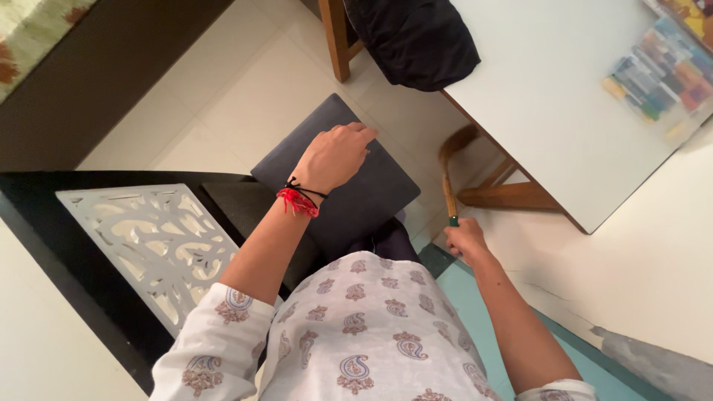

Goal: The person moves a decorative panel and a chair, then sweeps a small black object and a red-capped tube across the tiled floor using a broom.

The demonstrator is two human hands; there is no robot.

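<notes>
- your right hand point(464, 239) is closed in a fist round the green end of a broom handle point(448, 194); the handle runs up and away from you and its far end curves in under the white table point(549, 104).
- your left hand point(336, 154) rests knuckles-up on the dark stool point(356, 200), fingers curled over its far edge; whether it grips the edge or only lies on it, you cannot tell. red and black threads point(298, 199) circle that wrist.
- how far along: judging from this view, the sweeping is in mid course, with the broom reaching beneath the table and the stool not lifted clear of the floor. the bristles are hidden, so you cannot see what has been gathered or what is left.
- the stool sits just in front of your legs, on the pale tiled floor point(245, 96), touching a black table with a white carved panel point(160, 241) to your left.
- in the way: the wooden table legs point(505, 194) stand right beside the handle and hem in its swing; a second wooden leg point(336, 37) stands further off.
- a black bag point(412, 37) hangs over the table's edge, and a clear box of coloured bits point(661, 74) lies on top, well apart from your hands.
- a teal mat point(483, 319) lies under your right arm.
</notes>
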